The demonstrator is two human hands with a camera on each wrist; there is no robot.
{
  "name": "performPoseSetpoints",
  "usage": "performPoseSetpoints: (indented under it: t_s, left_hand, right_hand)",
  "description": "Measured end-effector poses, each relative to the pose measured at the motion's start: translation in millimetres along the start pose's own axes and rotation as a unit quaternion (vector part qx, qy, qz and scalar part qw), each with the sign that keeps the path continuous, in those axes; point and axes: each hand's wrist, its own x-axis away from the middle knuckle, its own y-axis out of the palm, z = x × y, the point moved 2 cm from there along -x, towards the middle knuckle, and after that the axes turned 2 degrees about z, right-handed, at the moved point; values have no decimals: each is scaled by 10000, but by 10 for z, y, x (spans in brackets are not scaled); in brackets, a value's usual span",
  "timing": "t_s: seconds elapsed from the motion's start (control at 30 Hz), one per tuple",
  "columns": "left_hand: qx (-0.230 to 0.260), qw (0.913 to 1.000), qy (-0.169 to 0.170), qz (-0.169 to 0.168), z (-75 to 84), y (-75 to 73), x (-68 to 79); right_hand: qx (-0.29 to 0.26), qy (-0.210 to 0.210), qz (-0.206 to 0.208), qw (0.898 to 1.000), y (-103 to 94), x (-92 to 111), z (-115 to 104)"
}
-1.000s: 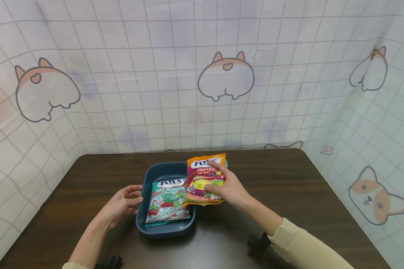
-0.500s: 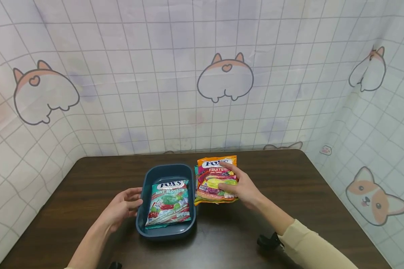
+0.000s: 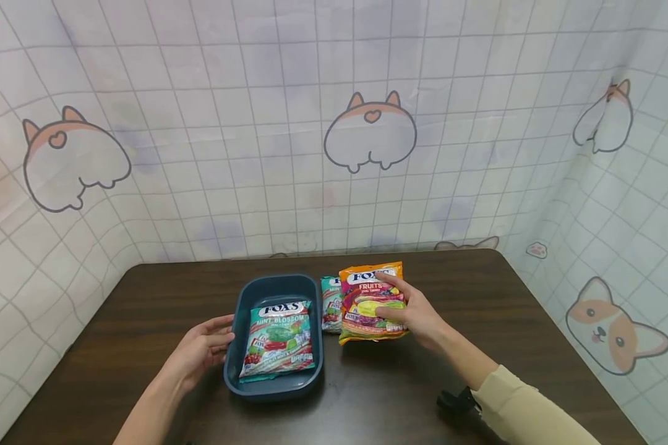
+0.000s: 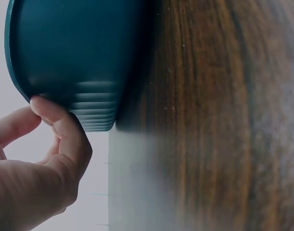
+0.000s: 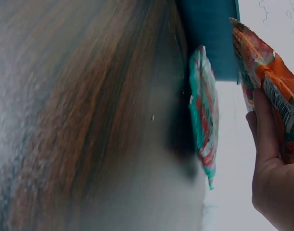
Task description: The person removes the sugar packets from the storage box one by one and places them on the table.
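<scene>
My right hand (image 3: pixel 417 314) holds an orange and magenta candy bag (image 3: pixel 362 309) upright by its right side, thumb in front. The bag is raised off the table, right of the blue tray (image 3: pixel 282 288). A teal mint candy bag (image 3: pixel 331 306) lies against the tray's right side, partly hidden behind the orange bag. It lies low on the table in the right wrist view (image 5: pixel 203 108). Inside the tray is another teal mint candy bag (image 3: pixel 278 340), with a teal edge under it. At the tray's left wall, my left hand (image 3: pixel 201 346) rests its fingertips near the rim.
The dark wooden table (image 3: pixel 378 395) ends at a back edge below a white gridded cloth (image 3: pixel 289 154) printed with corgis. That cloth also hangs on both sides. A black strap piece (image 3: pixel 456 400) sits at my right wrist.
The orange candy bag has moved right with my right hand, from over the tray's right edge to beside it. More of the mint candy bag beside the tray shows. My left hand stays put.
</scene>
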Motion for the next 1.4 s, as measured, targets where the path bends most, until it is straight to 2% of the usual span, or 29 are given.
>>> performPoseSetpoints:
  t_s: [0.27,0.57,1.0,1.4]
  left_hand:
    - [590,9979,-226,-144,-30,-10,1]
    - [757,9964,-293,-249,7,-9,-19]
    - [639,9968,-296,-379,81,-22,-19]
    - [411,9976,-225,-510,99,-12,-23]
  right_hand:
    - [-10,250,197,9995,-117,-15,87]
    - [-19,294,168,9994,-276,-57,118]
    - [-64,374,168,9991,-503,-123,159]
    - [192,346,594,9975,-609,-197,192]
